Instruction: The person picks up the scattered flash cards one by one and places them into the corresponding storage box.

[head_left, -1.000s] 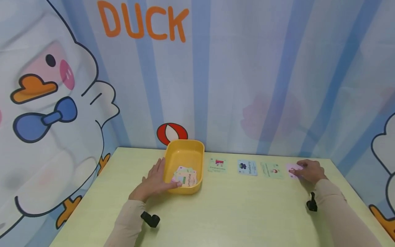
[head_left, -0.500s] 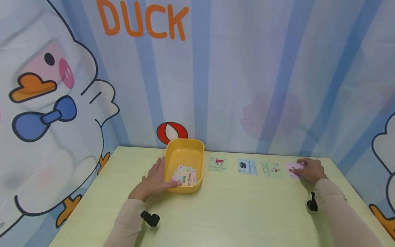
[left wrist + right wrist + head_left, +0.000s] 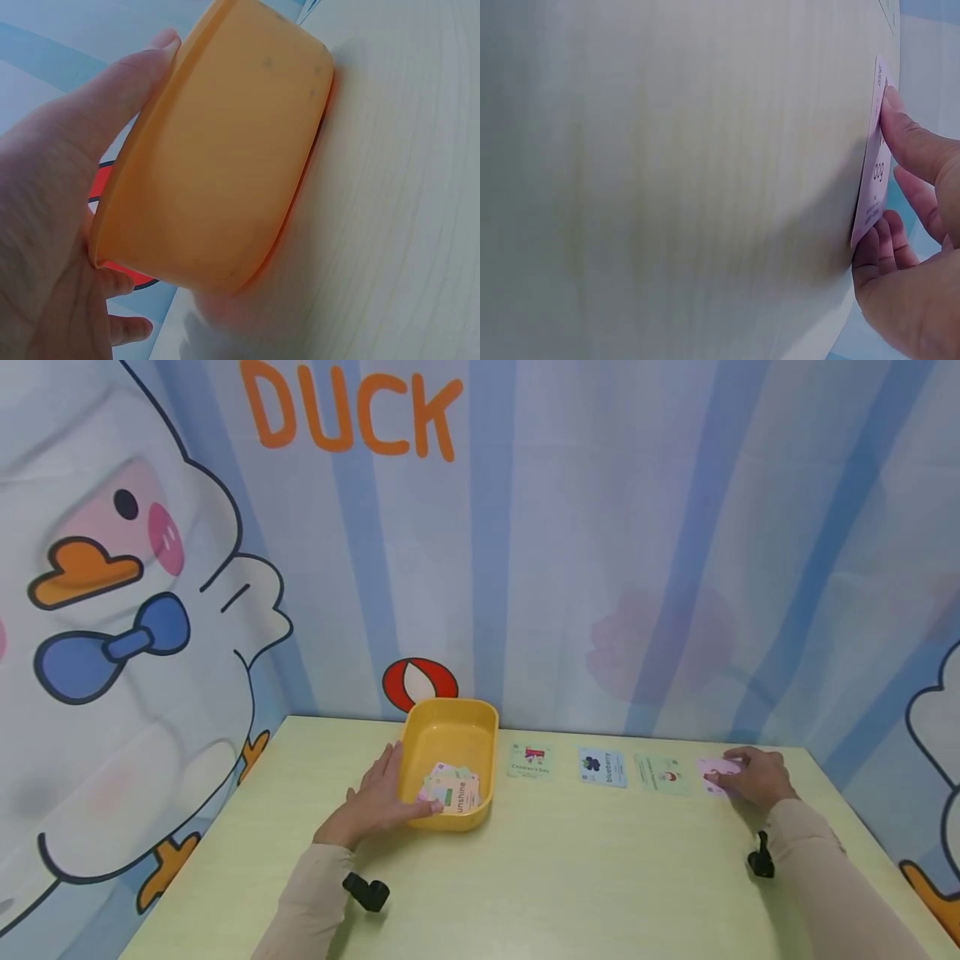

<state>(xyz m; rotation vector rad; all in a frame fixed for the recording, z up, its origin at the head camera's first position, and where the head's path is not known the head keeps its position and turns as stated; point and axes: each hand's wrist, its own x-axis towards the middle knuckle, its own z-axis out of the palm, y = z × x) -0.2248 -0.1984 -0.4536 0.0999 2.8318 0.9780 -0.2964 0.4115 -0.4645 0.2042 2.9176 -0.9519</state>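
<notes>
In the head view my left hand [image 3: 371, 802] rests along the left side of a yellow plastic bin [image 3: 483, 768], fingers spread and thumb over its near rim. The left wrist view has the thumb lying on the rim of this bin [image 3: 225, 150]. Inside the bin is a small heap of word cards [image 3: 453, 792]; the top one reads "unshine". At the right end of a card row, my right hand [image 3: 759, 775] holds a pink card [image 3: 871, 187] by its edges, lying about flat on the table. Part of its print reads "dog"; fingers hide the rest.
Left of the pink card lie a green card [image 3: 662, 774], a blue "blueberry" card [image 3: 602, 767] and a green "Children's Day" card [image 3: 529, 760], along the back of the pale table [image 3: 570, 877]. Behind stands a blue-striped duck curtain [image 3: 555, 527].
Both hands stay where they were, the left at the bin and the right at the pink card. Only the head camera has shifted slightly.
</notes>
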